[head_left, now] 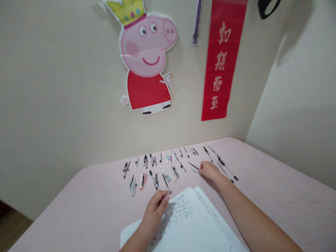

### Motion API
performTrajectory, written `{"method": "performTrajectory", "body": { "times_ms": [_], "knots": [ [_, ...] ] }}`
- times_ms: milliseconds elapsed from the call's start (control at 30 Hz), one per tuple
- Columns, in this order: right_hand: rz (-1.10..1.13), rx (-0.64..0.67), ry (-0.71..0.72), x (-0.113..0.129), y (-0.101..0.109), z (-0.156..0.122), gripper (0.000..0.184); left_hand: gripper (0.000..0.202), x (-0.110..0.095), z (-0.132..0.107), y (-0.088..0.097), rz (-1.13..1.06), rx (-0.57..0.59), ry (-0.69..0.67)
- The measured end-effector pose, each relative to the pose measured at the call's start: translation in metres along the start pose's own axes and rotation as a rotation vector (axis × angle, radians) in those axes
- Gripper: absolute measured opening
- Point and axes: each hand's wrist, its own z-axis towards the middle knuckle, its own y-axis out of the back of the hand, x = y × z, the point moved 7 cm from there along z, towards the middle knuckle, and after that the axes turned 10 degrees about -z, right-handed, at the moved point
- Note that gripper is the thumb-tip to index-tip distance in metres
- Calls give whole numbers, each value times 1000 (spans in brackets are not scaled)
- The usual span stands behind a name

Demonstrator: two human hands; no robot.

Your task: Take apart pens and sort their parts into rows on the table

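Several pens and pen parts (157, 168) lie in rows across the pink table (91, 210). My right hand (208, 170) reaches to the row's right part, its fingers closed around a thin black pen piece (193, 166). My left hand (156, 206) rests at the top edge of the white written sheets (189, 224), fingers curled and pinched on a small pen part that I cannot make out clearly. More pens (223, 164) lie just right of my right hand.
The table stands in a corner against a cream wall. A cartoon pig cutout (147, 59) and a red banner (222, 59) with characters hang on the wall. The table's left edge drops to a dark floor (10, 224).
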Motion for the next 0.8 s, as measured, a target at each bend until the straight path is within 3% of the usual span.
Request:
{"method": "performTrajectory", "body": {
  "times_ms": [233,400,567,667,800],
  "knots": [
    [81,-48,-5,0,7,-1,5,41,2,1,0,31,13,-12],
    [286,-75,87,25,22,-8,9,42,2,1,1,36,15,-12],
    [529,83,287,76,26,-34,7,42,1,0,0,16,17,1],
    [868,270,454,108,26,-60,6,42,1,0,0,8,18,4],
    [1006,400,531,131,24,-85,12,42,1,1,0,-6,14,7]
  ]
}}
